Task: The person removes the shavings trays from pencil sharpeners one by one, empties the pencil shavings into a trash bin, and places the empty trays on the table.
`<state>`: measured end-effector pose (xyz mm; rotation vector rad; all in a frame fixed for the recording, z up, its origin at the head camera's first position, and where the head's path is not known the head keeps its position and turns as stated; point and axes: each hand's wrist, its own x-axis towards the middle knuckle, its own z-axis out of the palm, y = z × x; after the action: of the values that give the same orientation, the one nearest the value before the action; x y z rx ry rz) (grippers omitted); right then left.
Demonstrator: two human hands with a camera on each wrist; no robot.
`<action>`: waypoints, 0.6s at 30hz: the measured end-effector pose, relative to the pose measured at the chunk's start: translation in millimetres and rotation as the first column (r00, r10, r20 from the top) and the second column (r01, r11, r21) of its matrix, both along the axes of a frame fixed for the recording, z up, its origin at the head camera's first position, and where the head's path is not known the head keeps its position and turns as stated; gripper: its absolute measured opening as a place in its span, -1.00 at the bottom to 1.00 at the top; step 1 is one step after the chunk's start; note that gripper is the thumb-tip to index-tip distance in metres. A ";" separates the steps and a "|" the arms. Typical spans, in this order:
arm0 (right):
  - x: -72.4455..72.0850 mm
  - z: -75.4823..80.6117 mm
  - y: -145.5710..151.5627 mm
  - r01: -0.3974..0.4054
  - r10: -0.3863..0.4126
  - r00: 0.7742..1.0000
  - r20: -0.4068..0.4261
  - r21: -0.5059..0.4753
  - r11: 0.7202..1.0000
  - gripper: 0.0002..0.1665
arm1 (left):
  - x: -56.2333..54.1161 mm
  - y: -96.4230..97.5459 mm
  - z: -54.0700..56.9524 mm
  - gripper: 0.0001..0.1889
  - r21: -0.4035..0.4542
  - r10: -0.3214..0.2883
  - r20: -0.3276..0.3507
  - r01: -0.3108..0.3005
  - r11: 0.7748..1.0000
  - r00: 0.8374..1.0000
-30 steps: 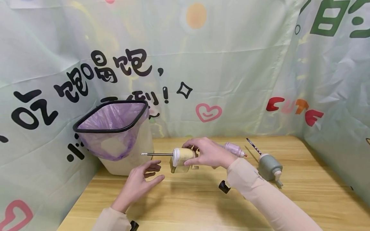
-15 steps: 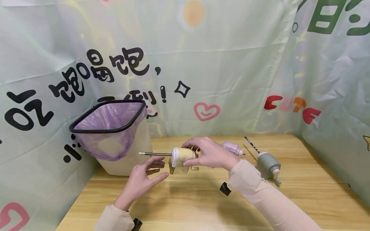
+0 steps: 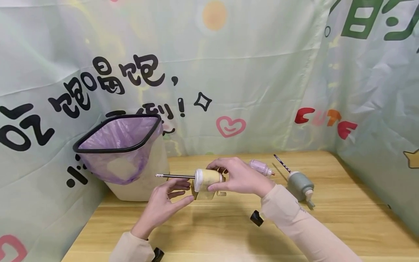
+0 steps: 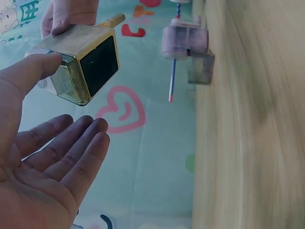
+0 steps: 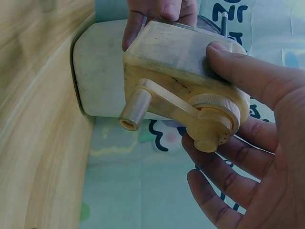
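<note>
My right hand [image 3: 243, 177] grips a yellow hand-crank pencil sharpener [image 5: 167, 62], holding it off the table. A dark pencil [image 3: 176, 176] with a pale tip sticks out of its left face, and the crank [image 5: 167, 102] is on the opposite side. My left hand [image 3: 163, 203] is at the sharpener's left end, under the pencil. In the left wrist view its thumb tip lies at the see-through shavings drawer [image 4: 71, 81]; whether it touches cannot be told. The other fingers [image 4: 86, 167] are extended and apart from the sharpener.
A bin [image 3: 157, 167] lined with a purple bag stands at the table's [image 3: 222, 233] back left. Farther right are a lilac sharpener [image 3: 259, 166] and a grey one [image 3: 299, 185], the grey with a patterned pencil [image 3: 282, 163] in it. Printed cloth [image 3: 262, 83] hangs behind.
My left hand has moved right and closer to the yellow sharpener's drawer end. The right hand keeps its grip, and the head view has turned slightly right.
</note>
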<state>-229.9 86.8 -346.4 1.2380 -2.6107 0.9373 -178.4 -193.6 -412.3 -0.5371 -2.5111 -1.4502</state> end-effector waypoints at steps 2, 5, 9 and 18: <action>1.4 0.2 0.8 0.000 0.000 1.000 0.001 -0.007 1.000 -0.41 | 0.1 1.8 0.4 -0.43 -0.002 0.002 0.010 -0.002 1.000 1.000; 3.3 0.2 2.4 0.000 0.000 1.000 0.003 -0.016 1.000 -0.42 | 0.0 4.3 0.6 -0.41 -0.004 -0.008 0.021 0.008 1.000 1.000; 5.8 0.0 4.8 0.005 -0.004 1.000 0.005 -0.024 1.000 -0.42 | -0.3 7.2 0.7 -0.39 -0.001 -0.025 0.028 0.025 1.000 0.999; 11.8 -1.0 8.9 0.037 -0.037 0.999 -0.004 -0.016 0.999 -0.40 | -1.2 11.8 2.6 -0.49 0.007 -0.052 0.043 0.052 0.999 0.998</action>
<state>-218.1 95.7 -347.4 1.1832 -2.6082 0.9456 -179.7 -181.7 -409.6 -0.5802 -2.5427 -1.5030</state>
